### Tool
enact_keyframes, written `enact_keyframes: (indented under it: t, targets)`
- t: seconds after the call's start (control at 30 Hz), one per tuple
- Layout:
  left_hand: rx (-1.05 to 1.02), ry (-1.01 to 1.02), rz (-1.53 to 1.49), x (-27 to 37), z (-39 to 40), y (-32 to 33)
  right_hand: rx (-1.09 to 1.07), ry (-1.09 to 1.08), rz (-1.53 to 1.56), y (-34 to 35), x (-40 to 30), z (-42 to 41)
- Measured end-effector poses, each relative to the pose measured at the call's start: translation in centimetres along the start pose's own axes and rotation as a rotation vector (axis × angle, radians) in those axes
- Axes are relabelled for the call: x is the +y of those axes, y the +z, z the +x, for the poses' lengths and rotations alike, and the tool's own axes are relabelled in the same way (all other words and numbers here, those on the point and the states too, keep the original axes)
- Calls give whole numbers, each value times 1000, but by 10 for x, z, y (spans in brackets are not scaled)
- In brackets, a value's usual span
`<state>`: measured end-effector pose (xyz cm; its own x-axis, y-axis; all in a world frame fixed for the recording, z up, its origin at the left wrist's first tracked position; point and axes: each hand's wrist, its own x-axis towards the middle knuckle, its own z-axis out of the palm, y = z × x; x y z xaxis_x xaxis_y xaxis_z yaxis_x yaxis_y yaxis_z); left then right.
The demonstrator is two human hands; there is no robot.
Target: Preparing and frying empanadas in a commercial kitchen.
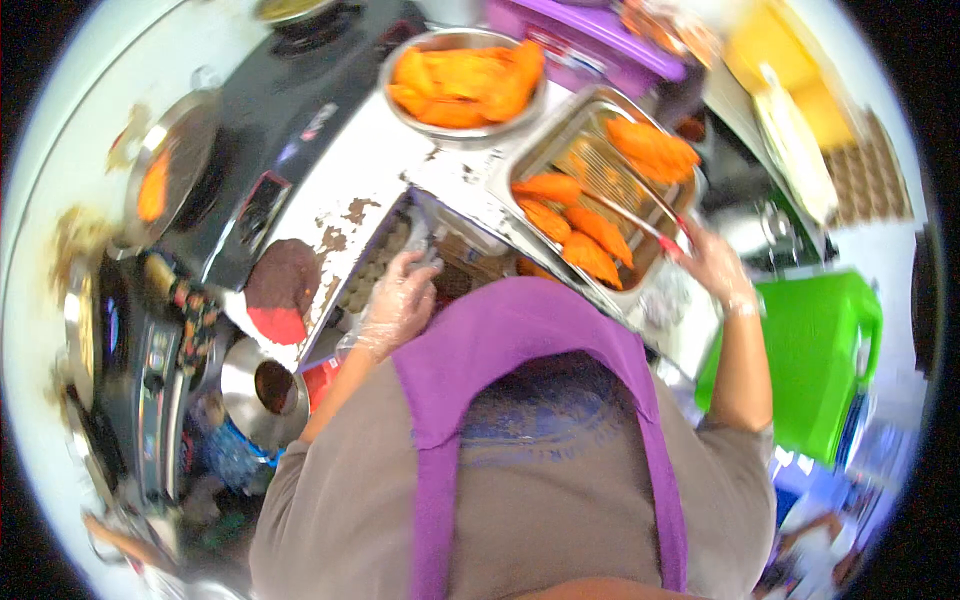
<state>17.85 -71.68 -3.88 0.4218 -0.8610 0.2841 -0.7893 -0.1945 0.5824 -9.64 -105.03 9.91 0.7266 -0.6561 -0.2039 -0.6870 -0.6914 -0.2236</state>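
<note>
My right hand [716, 266], in a clear plastic glove, grips metal tongs [630, 215] by their red handles. The tongs' two arms spread over a rectangular metal tray [517, 161] with a ridged rack inside. Several orange-coated food pieces [600, 232] lie at the tray's near side, and more orange pieces [652, 150] are heaped at its far side. One tong arm reaches each group; whether the tips pinch anything is blurred. My left hand [401, 304], also gloved, hovers by the white table's edge with fingers curled. Nothing shows clearly in it.
A round metal bowl [388, 94] piled with orange pieces stands beyond the tray. On the black stove [300, 112] at left sits a frying pan [191, 142] with one orange piece. A metal pot [251, 390] is lower left. A green plastic container [795, 352] stands at right, a purple box [585, 45] behind.
</note>
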Motion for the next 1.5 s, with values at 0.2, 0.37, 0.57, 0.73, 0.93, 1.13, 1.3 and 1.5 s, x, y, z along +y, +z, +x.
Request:
enact_keyframes:
  t: [0.2,0.37,0.57,0.73,0.93,1.13,1.3,1.5]
  targets:
    - [-54,-199,-33,26,-17,9,-222,71,-142,-20,-3,0]
    - [47,-239,11,43,-51,10,-225,90,-331,-48,-20,8]
    - [145,-424,18,54,-105,14,-155,-220,-334,-63,-68,29]
    - [258,-469,59,53,-147,17,-213,-552,-257,-53,-129,27]
    - [267,-538,46,38,-188,-3,-383,-829,-196,-22,-183,5]
    - [316,-704,136,37,-231,-52,-419,-1039,-385,-3,-265,5]
    - [389,-929,147,48,-293,-48,-418,-1139,-487,9,-340,3]
    - [262,-1212,61,72,-357,0,-727,-1415,-551,74,-420,27]
